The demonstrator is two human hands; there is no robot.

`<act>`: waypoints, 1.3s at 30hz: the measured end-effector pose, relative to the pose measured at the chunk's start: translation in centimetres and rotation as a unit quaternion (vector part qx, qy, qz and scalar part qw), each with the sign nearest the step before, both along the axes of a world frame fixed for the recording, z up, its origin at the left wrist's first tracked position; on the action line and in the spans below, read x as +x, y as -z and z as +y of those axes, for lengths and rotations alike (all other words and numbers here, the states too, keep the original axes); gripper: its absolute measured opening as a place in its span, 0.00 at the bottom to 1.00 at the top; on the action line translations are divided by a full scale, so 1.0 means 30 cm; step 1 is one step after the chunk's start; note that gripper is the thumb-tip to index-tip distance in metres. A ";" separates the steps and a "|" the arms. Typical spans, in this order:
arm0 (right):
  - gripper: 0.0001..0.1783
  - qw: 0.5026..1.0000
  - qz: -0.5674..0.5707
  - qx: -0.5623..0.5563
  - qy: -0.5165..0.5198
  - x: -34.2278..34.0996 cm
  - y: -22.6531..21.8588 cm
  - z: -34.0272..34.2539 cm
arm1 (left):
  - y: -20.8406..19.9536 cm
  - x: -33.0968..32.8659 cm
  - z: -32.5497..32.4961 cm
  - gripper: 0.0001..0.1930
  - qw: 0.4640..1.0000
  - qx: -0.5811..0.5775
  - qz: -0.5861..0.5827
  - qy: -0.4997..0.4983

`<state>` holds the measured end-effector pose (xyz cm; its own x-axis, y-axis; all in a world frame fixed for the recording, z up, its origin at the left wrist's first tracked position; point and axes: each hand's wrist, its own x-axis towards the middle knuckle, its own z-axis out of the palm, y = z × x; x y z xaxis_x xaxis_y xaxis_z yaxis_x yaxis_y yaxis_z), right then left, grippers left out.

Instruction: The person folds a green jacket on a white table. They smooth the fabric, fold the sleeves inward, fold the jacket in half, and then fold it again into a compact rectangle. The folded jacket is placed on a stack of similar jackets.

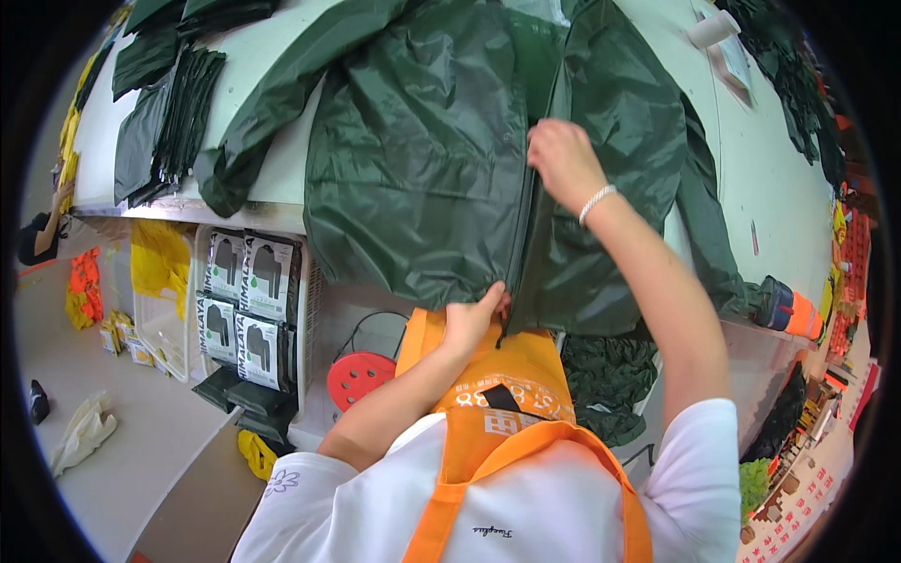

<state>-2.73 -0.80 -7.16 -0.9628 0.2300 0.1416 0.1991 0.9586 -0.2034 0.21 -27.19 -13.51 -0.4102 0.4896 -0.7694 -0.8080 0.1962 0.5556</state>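
A dark green rain jacket (413, 169) lies spread on the white table, its lower hem hanging over the near edge. Down its front runs a dark zipper (522, 225), joined in the lower part and parted higher up, where the green inside shows. My left hand (469, 324) is closed on the bottom hem beside the zipper's lower end, thumb on top. Higher along the same zipper, my right hand (563, 167) pinches the front edge with bent fingers. The slider itself is hidden by those fingers.
Folded dark green garments (178, 113) are stacked at the far left of the table (741, 188). A white roll (713, 30) lies at the far right. Below the left edge stands a white rack of packaged garments (246, 300), near a red round stool (359, 379).
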 end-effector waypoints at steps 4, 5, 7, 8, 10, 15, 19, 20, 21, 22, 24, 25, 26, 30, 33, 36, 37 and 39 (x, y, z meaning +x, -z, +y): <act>0.03 0.993 0.018 0.073 0.096 -0.239 0.002 0.302 | 0.269 0.104 -0.160 0.17 0.973 -0.178 0.026 0.144; 0.05 0.986 -0.032 0.087 0.141 -0.309 -0.020 0.368 | 0.309 0.115 -0.200 0.20 0.966 -0.185 0.060 0.170; 0.08 0.973 -0.024 0.153 0.173 -0.393 -0.051 0.517 | 0.184 0.055 -0.189 0.20 0.952 -0.214 -0.016 0.217; 0.09 0.966 -0.003 0.175 0.189 -0.452 -0.069 0.574 | 0.225 0.060 -0.228 0.19 0.948 -0.221 -0.014 0.230; 0.10 0.950 0.020 0.229 0.211 -0.523 -0.113 0.673 | 0.220 0.061 -0.233 0.19 0.923 -0.259 0.027 0.283; 0.10 0.973 -0.017 0.158 0.166 -0.664 -0.079 0.808 | 0.360 0.034 -0.202 0.34 0.820 -0.352 0.097 0.442; 0.09 0.993 0.021 0.069 0.088 -0.701 -0.023 0.818 | 0.383 -0.008 -0.124 0.32 0.787 -0.379 0.118 0.471; 0.09 0.997 0.034 0.006 0.069 -0.702 -0.017 0.830 | 0.431 0.002 -0.145 0.32 0.788 -0.365 0.148 0.472; 0.09 0.996 0.044 -0.057 0.048 -0.704 -0.006 0.844 | 0.456 0.024 -0.171 0.32 0.826 -0.287 0.163 0.456; 0.10 0.991 0.056 -0.117 0.028 -0.718 0.000 0.871 | 0.476 0.031 -0.195 0.32 0.857 -0.205 0.180 0.437; 0.12 0.952 0.175 -0.218 0.123 -0.715 0.006 0.994 | 0.414 -0.027 -0.175 0.30 0.884 -0.008 0.163 0.438; 0.14 0.920 0.232 -0.265 0.170 -0.693 0.009 1.075 | 0.236 -0.141 -0.066 0.29 0.798 -0.062 0.080 0.594; 0.17 0.924 0.176 -0.240 0.238 -0.665 0.038 1.193 | 0.033 -0.301 0.079 0.27 0.676 -0.113 -0.006 0.729; 0.33 0.818 -0.007 -0.424 0.389 -0.675 0.193 1.314 | -0.349 -0.818 0.503 0.18 0.862 0.097 0.091 0.489; 0.37 0.800 -0.024 -0.425 0.422 -0.736 0.123 1.232 | -0.335 -1.193 0.840 0.19 0.888 0.051 0.332 0.315; 0.27 0.839 -0.094 -0.360 0.397 -0.817 0.088 1.193 | -0.166 -1.506 1.059 0.23 0.914 -0.083 0.355 0.177; 0.18 0.832 -0.085 -0.372 0.403 -0.832 0.080 1.178 | -0.110 -1.565 1.104 0.24 0.920 -0.116 0.335 0.168; 0.11 0.819 -0.086 -0.399 0.404 -0.817 0.099 1.203 | -0.056 -1.599 1.233 0.22 0.942 -0.154 0.210 0.213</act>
